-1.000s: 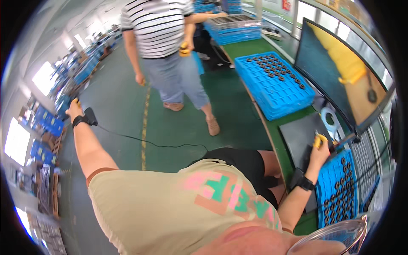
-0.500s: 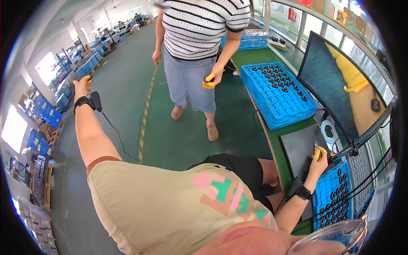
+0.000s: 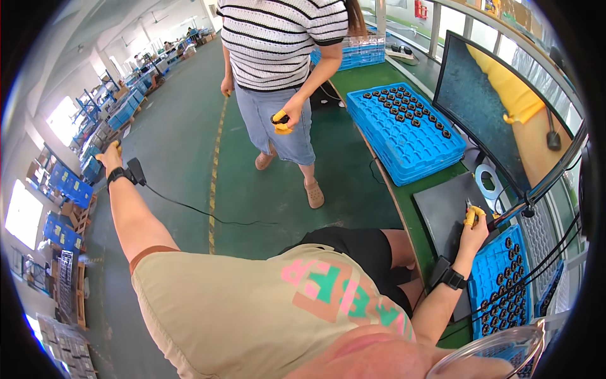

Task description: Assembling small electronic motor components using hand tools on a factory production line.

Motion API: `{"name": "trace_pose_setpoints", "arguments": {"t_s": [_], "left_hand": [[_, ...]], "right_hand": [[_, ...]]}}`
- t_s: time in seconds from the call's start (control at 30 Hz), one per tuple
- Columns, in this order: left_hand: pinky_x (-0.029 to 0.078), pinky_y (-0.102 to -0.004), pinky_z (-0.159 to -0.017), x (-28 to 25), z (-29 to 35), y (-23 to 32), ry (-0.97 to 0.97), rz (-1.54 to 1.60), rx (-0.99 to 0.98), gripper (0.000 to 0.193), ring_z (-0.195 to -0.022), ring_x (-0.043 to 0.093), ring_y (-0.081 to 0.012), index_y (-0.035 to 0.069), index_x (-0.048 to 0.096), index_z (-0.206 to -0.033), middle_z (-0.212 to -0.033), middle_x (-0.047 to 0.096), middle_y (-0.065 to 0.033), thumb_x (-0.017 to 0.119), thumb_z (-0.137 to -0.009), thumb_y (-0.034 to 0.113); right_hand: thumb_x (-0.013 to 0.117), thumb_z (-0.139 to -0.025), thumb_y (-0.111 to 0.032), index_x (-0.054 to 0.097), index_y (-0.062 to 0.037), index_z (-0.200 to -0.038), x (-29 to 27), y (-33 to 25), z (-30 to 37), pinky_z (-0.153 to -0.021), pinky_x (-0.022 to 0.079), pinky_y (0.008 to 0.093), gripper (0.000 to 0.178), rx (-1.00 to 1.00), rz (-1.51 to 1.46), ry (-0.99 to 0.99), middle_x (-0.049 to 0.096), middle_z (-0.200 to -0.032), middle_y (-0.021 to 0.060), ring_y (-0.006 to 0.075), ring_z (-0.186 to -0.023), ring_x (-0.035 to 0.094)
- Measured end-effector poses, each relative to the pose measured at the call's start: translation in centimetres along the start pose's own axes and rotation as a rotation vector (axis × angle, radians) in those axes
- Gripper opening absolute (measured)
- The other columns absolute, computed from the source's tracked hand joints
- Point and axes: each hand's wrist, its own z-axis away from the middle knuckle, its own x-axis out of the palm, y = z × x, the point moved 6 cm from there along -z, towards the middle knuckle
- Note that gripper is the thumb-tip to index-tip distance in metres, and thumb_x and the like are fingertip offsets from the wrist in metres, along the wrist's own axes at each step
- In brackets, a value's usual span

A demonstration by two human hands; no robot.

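My left hand (image 3: 111, 158) is stretched far out to the left, with yellow covers on its fingers. Its fingers look bent around a small dark thing, too small to make out. Over a dark flat pad (image 3: 445, 211) on the green bench, my right hand (image 3: 472, 228) also wears yellow finger covers. It pinches a slim pointed metal tool (image 3: 468, 204) that looks like tweezers, its tip up. Both my wrists carry black bands with small boxes. Beside the right forearm lies a blue tray (image 3: 483, 281) with rows of small black round parts.
A person (image 3: 278, 57) in a striped top stands ahead, a dark part in one yellow-covered hand. Stacked blue trays (image 3: 404, 158) stand on the bench, near a monitor (image 3: 480, 95) and a white ring-shaped roll (image 3: 485, 180). A cable (image 3: 202, 213) trails from my left wrist.
My left hand has moved down and left. The right hand stays over the pad with its tool. The view has shifted slightly, and the other person's held part has turned a little.
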Motion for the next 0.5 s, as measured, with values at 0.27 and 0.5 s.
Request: {"name": "trace_pose_setpoints", "arguments": {"t_s": [0.27, 0.5], "left_hand": [[0.041, -0.0263, -0.042, -2.5, 3.6, -7.6, 0.067, 0.009, -0.198, 0.073, -0.049, 0.055, -0.0154, 0.01, 0.018, -0.117, -0.07, 0.057, -0.0094, 0.076, -0.073, 0.004], [0.043, -0.0343, -0.066, -24.4, -4.3, -9.3, 0.363, -0.132, -0.353, 0.016, -0.06, 0.055, -0.0186, 0.009, 0.058, -0.089, -0.072, 0.06, -0.0057, 0.061, -0.086, 0.024]], "right_hand": [[0.064, -0.087, -0.005, 0.066, -0.0032, -0.107, 0.0, -0.1, 0.0, -0.072, 0.051, 0.0332, 0.02, -0.004, 0.095, -0.034, 0.069, -0.088, 0.0138, 0.0246, -0.079, 0.068], [0.054, -0.092, 0.001, 0.06, -0.0014, -0.12, 1.0, 4.2, -0.6, -0.081, 0.053, 0.0265, 0.029, 0.017, -0.024, -0.194, 0.068, -0.109, 0.0104, 0.0189, -0.098, 0.067]]}}
